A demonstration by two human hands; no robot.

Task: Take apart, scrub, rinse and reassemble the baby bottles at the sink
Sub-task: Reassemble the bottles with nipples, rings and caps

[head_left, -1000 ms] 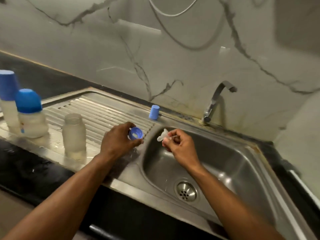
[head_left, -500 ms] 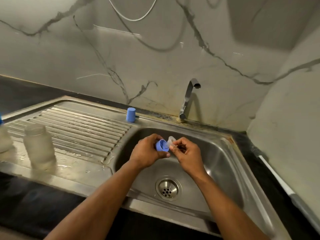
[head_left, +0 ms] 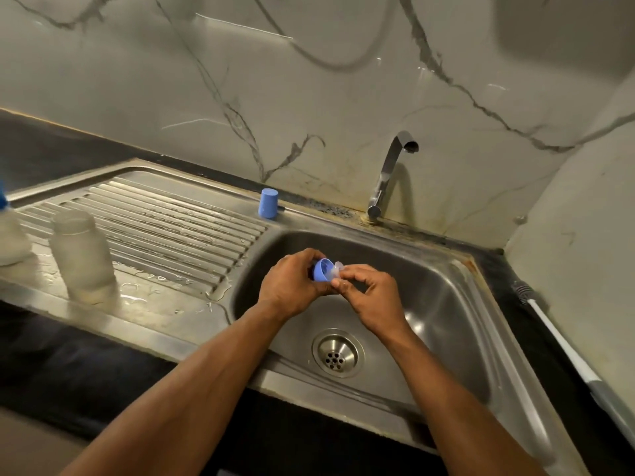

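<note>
Holding both hands together over the sink basin, above the drain

Gripping a blue collar in the left hand, fingers curled round it, open side turned toward the right

Pinching a clear teat between thumb and fingertips of the right hand, its other fingers bent loosely; teat touching the collar's rim, how far in being too small to tell

Standing mouth-up on the wet, ribbed drainboard, well left of the hands: a frosted bottle without a top

Showing just beside it, at the left edge of view: part of a second bottle with a bit of blue above it, mostly cut off

Sitting upright on the sink's back ledge, between drainboard and tap: a blue cap

Rising from the back ledge behind the basin: a bent chrome tap, spout pointing down, well apart from the hands

Lying along the dark counter at the right: a white-handled tool, its working end not being clear enough to tell

Backing all of it: a pale veined wall
</note>
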